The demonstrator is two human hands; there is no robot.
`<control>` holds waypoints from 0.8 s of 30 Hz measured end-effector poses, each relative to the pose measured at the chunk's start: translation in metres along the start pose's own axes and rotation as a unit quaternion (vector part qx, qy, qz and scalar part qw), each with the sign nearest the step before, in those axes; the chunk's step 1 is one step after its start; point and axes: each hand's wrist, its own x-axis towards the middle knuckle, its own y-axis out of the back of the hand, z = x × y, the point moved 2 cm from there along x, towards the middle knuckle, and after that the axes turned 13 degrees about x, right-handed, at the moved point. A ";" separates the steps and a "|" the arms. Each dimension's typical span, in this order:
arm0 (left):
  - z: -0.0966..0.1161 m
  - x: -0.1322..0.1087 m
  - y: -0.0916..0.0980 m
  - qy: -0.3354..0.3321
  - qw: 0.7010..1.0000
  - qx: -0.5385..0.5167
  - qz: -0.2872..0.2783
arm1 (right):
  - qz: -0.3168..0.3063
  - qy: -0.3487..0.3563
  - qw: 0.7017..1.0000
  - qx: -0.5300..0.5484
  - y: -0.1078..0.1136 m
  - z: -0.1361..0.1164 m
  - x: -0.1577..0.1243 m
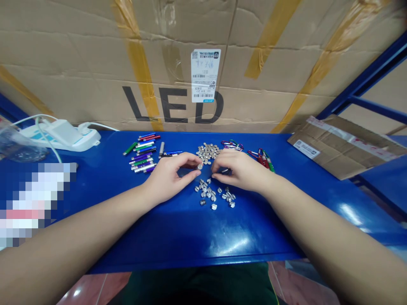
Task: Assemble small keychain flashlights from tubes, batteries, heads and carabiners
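Note:
My left hand (176,171) pinches small round silver button cells (199,166) between thumb and fingertips; how many is unclear. Across a narrow gap, my right hand (237,168) has its fingers curled towards the thumb, and whatever they hold is hidden. A dark sliver shows under that palm. Just beyond both hands lies a pile of silver button cells (206,150), partly covered by my right fingers. Nearer to me, small silver slotted caps (209,192) are scattered on the blue table (178,237).
Coloured metal tubes (143,159) lie left of my hands. Carabiner clips with tubes (263,159) are at the right. A white power strip (70,135) with cables sits far left, a small cardboard box (343,146) far right. A large carton (95,76) walls off the back.

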 end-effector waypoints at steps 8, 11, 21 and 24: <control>0.000 -0.001 -0.005 0.003 0.999 -0.033 -0.013 | 0.153 -0.002 0.960 0.234 -0.009 -0.007 0.005; -0.001 -0.001 -0.007 0.008 0.999 -0.041 -0.022 | 0.154 -0.038 0.933 0.322 -0.015 -0.004 0.005; -0.002 0.000 -0.010 0.053 0.987 -0.146 -0.045 | 0.150 -0.016 0.963 0.223 -0.013 -0.007 0.004; -0.002 0.000 -0.010 0.053 0.985 -0.156 -0.047 | 0.147 0.002 0.974 0.172 -0.010 -0.009 0.004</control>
